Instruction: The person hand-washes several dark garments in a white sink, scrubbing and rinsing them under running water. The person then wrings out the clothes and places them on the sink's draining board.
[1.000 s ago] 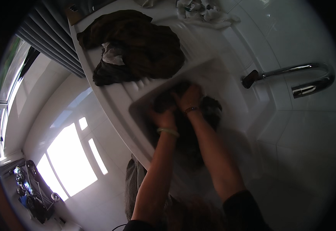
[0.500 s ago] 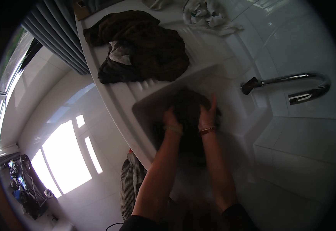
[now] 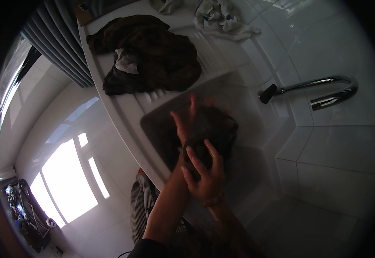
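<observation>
Both of my hands are in the white sink basin, at a dark wet garment. My left hand reaches forward with its thumb and a finger stretched apart; the cloth lies against it and hides part of the palm. Over the near part of the garment, beside my left wrist, my right hand lies with fingers spread. The basin's bottom is too dark to make out.
A brown garment with a small whitish cloth is heaped on the ribbed washboard. White cloths lie behind. A chrome faucet juts out at right. A grey checked cloth hangs by the sink's left edge.
My right hand has come back and left, from the garment's far right side to near my left wrist. My left hand has reached farther forward, its fingers spreading.
</observation>
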`<state>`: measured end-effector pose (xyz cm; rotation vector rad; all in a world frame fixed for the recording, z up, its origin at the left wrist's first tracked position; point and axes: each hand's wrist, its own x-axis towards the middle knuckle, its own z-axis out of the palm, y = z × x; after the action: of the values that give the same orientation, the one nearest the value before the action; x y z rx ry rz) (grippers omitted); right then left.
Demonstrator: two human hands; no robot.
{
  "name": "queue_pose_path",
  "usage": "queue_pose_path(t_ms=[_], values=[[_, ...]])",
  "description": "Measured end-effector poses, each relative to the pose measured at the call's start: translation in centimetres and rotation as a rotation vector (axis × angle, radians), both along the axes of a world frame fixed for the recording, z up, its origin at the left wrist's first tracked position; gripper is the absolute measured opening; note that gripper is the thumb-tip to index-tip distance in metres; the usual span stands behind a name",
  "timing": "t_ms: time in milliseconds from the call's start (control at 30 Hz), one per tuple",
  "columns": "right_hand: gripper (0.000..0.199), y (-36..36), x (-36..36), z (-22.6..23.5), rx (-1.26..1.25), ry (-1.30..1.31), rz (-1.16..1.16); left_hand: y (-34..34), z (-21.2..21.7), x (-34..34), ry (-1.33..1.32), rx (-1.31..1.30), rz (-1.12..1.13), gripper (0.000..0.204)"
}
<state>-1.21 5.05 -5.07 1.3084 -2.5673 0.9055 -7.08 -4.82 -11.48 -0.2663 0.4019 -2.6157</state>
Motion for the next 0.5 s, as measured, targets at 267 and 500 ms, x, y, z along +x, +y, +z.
queue_pose_path(t_ms=[267, 500], values=[[0.040, -3.2, -1.4, -1.1, -0.020, 0.058, -0.146, -0.7, -5.9, -0.1, 0.170, -0.296, -0.022, 0.078], [0.038, -5.1, -7.3, -2.4, 0.084, -0.121, -0.361, 0.7, -6.5, 0.0, -0.655, -0.597, 0.119, 0.043]])
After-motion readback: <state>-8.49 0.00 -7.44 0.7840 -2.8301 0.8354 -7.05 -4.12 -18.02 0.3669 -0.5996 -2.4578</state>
